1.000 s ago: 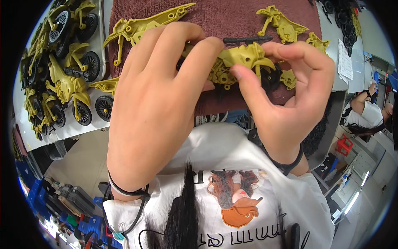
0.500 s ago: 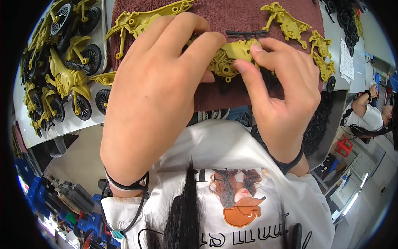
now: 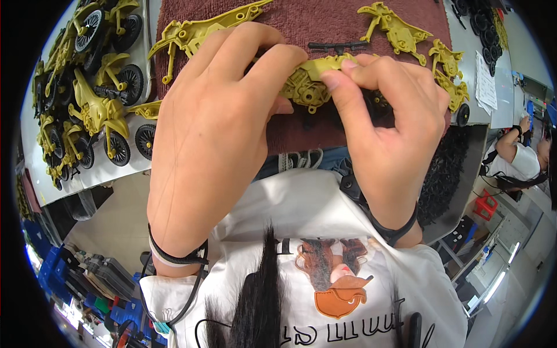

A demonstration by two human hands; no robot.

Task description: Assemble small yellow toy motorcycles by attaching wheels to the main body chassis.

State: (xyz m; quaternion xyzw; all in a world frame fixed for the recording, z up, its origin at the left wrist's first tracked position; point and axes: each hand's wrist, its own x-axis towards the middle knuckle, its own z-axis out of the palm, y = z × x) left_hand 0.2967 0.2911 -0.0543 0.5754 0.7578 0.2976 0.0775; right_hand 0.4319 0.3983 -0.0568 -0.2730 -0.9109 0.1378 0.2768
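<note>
Both hands hold a yellow-green toy motorcycle point(image 3: 306, 87) above the maroon cloth. My left hand point(image 3: 217, 116) is closed round its left end, and the back of the hand hides much of that end. Pinched at the right end of the body are the thumb and forefinger of my right hand point(image 3: 389, 104). A black handlebar point(image 3: 337, 46) sticks out on the far side of the toy. Dark wheel parts show partly beneath my right fingers. Just beyond my left hand lies a yellow-green body shell half point(image 3: 200, 32).
The maroon cloth point(image 3: 313, 20) covers the middle of the table. Assembled toy motorcycles point(image 3: 96, 110) crowd the left side. More yellow-green body pieces point(image 3: 397, 32) lie at the right. A bin of black parts point(image 3: 444, 180) stands at the right edge. Another person point(image 3: 516, 156) sits farther right.
The toy motorcycle has shifted slightly left in my hands. My right thumb has moved up and left, closer to my forefinger at the body's edge.
</note>
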